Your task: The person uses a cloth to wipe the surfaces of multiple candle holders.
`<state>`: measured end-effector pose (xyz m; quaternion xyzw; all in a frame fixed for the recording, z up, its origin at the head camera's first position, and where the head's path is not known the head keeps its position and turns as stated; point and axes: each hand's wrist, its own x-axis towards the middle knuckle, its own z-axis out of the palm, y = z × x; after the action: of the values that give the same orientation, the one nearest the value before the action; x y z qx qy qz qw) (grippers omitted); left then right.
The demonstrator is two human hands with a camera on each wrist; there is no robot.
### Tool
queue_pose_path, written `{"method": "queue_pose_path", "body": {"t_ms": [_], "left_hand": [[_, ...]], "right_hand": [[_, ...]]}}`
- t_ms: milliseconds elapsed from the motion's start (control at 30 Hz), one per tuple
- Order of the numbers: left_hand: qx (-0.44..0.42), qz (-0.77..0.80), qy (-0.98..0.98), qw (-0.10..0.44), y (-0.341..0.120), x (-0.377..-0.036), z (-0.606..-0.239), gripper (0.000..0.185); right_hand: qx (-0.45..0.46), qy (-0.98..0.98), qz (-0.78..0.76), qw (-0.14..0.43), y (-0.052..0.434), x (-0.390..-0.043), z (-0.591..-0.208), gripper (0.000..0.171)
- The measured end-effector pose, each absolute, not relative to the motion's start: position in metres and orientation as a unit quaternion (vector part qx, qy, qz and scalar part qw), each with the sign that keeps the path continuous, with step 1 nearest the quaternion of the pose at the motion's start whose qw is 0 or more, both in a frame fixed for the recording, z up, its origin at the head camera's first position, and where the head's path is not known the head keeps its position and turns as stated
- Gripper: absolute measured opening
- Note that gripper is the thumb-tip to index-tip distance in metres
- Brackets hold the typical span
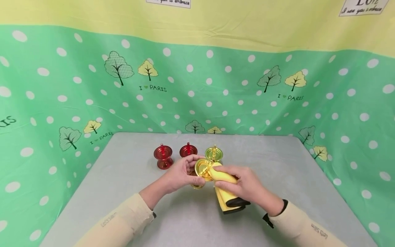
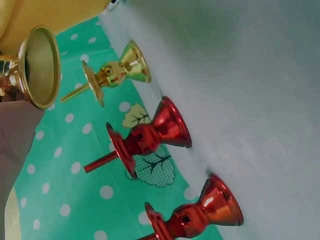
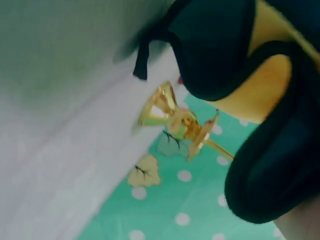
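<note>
My left hand [image 1: 179,173] holds a shiny gold candle holder [image 1: 201,167], tilted so its dish faces up and toward the right hand. In the left wrist view, the round foot of this gold candle holder [image 2: 42,67] shows at the left edge. With thumb and fingers, my right hand [image 1: 245,183] grips a folded yellow cloth [image 1: 226,193] with black edging. One end of the cloth touches the dish and spike of the held candle holder. Black-edged folds of the cloth [image 3: 215,55] fill much of the right wrist view and hide the fingers there.
Behind the hands, two red candle holders [image 1: 163,154] [image 2: 150,140] and another gold candle holder [image 1: 214,153] stand upright in a row on the grey table [image 1: 123,151]. A green and yellow printed curtain [image 1: 210,82] hangs round the table's back and sides.
</note>
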<state>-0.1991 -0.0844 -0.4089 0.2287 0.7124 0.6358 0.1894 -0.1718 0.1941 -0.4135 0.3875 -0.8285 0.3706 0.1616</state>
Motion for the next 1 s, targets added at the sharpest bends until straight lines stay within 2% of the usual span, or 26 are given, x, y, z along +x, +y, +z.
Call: {"method": "queue_pose_path", "body": {"t_ms": [67, 133, 267, 433, 533, 700, 833, 933, 1000], "left_hand": [[0.231, 0.640, 0.708, 0.190, -0.084, -0.198, -0.409, 0.080], [0.235, 0.642, 0.705, 0.190, -0.084, -0.197, -0.408, 0.080], [0.243, 0.648, 0.695, 0.194, -0.085, -0.194, -0.408, 0.078], [0.258, 0.646, 0.688, 0.206, -0.085, -0.191, -0.404, 0.075], [0.253, 0.638, 0.700, 0.196, -0.084, -0.193, -0.401, 0.074], [0.225, 0.642, 0.711, 0.178, -0.084, -0.193, -0.401, 0.074], [0.225, 0.648, 0.705, 0.182, -0.082, -0.191, -0.405, 0.077], [0.222, 0.645, 0.710, 0.174, -0.080, -0.192, -0.409, 0.078], [0.209, 0.644, 0.717, 0.165, -0.078, -0.192, -0.410, 0.076]], "right_hand": [[0.357, -0.821, 0.430, 0.113, 0.194, -0.170, -0.414, 0.038], [0.343, -0.815, 0.456, 0.098, 0.193, -0.170, -0.416, 0.035], [0.356, -0.811, 0.434, 0.164, 0.192, -0.177, -0.417, 0.031], [0.359, -0.814, 0.379, 0.255, 0.196, -0.180, -0.414, 0.037], [0.385, -0.799, 0.367, 0.280, 0.197, -0.175, -0.412, 0.036], [0.416, -0.803, 0.336, 0.262, 0.193, -0.171, -0.412, 0.035], [0.365, -0.823, 0.367, 0.236, 0.194, -0.175, -0.414, 0.034], [0.345, -0.813, 0.402, 0.240, 0.196, -0.176, -0.415, 0.034], [0.371, -0.801, 0.399, 0.249, 0.196, -0.176, -0.416, 0.034]]}}
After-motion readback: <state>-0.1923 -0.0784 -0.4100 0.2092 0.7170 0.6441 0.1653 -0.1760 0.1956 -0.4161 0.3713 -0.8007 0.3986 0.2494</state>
